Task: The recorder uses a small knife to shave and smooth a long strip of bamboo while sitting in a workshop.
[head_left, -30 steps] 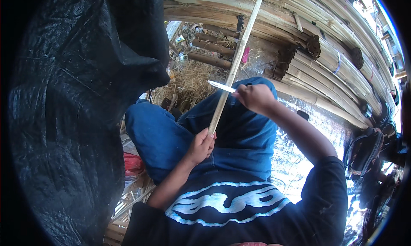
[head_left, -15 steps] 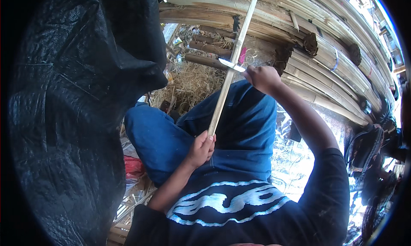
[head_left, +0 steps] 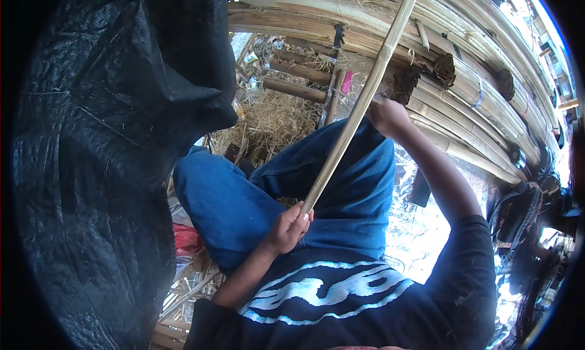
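A long pale bamboo strip (head_left: 352,125) slants from my lap up to the top edge, leaning to the right. My left hand (head_left: 290,229) is closed around its lower end, in front of my belly. Above my right knee, my right hand (head_left: 389,117) is closed in a fist on a knife, just behind and to the right of the strip. Little of the knife shows now; its blade is blurred and partly covered by the strip.
Bundles of split bamboo (head_left: 487,109) lie stacked across the back and right. Shavings (head_left: 277,115) and short round poles (head_left: 295,89) cover the ground ahead. A black plastic sheet (head_left: 103,167) hangs at left. Shiny foil-like sheeting (head_left: 414,240) lies to my right.
The strip's upper part has swung right, and its lower end has come slightly nearer. The knife blade, earlier plainly across the strip, now hardly shows. My right hand has shifted slightly right.
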Demonstrator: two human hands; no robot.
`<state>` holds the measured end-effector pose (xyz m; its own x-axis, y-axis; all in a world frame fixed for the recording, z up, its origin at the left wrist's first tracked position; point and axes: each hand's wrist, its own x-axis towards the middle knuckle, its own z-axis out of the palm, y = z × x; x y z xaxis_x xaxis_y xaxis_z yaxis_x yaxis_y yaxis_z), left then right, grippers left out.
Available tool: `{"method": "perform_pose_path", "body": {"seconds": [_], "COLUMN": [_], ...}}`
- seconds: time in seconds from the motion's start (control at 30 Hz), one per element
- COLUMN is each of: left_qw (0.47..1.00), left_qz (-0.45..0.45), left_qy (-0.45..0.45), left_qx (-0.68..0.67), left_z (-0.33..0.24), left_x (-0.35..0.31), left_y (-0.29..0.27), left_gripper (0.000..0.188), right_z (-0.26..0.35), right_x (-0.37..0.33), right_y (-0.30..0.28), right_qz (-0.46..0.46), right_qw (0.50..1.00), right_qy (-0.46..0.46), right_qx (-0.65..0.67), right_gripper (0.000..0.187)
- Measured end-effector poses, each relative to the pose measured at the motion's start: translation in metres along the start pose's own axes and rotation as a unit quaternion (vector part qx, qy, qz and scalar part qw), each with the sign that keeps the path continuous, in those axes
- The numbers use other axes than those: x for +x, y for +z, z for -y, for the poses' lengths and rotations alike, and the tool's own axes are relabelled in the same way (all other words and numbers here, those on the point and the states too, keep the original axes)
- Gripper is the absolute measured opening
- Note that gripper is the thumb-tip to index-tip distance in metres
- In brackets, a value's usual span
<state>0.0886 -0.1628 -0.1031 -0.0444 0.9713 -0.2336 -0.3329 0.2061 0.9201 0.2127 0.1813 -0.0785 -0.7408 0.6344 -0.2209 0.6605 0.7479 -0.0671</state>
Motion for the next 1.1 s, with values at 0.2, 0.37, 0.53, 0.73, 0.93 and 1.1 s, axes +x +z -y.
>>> {"method": "perform_pose_path", "body": {"seconds": [0.2,0.37,0.53,0.73,0.93,1.1], "left_qw": [0.992,0.989,0.987,0.992,0.992,0.933], "left_qz": [-0.006,-0.044,-0.1,-0.106,-0.114,-0.21], "left_qy": [-0.062,-0.076,-0.076,-0.07,-0.037,0.048], "left_qx": [-0.108,-0.115,-0.1,-0.007,-0.03,0.289], "left_z": [-0.009,-0.011,0.005,0.012,0.016,0.012], "left_x": [0.008,0.017,0.026,0.021,0.012,0.01], "left_y": [-0.002,-0.009,-0.014,-0.015,-0.014,-0.008], "left_gripper": [0.02,0.025,0.023,0.024,0.019,0.012], "right_z": [0.002,0.004,0.053,0.145,0.143,0.142], "right_x": [-0.027,-0.035,-0.059,-0.107,-0.113,-0.11], "right_y": [0.04,0.051,0.03,0.049,0.039,0.019], "right_qz": [-0.236,-0.352,-0.31,-0.133,-0.04,0.016], "right_qw": [0.934,0.87,0.923,0.962,0.982,0.988], "right_qy": [0.112,0.13,0.006,-0.19,-0.13,-0.042], "right_qx": [0.243,0.32,0.227,0.143,0.135,0.147], "right_gripper": [0.043,0.04,0.024,0.027,0.033,0.029]}}
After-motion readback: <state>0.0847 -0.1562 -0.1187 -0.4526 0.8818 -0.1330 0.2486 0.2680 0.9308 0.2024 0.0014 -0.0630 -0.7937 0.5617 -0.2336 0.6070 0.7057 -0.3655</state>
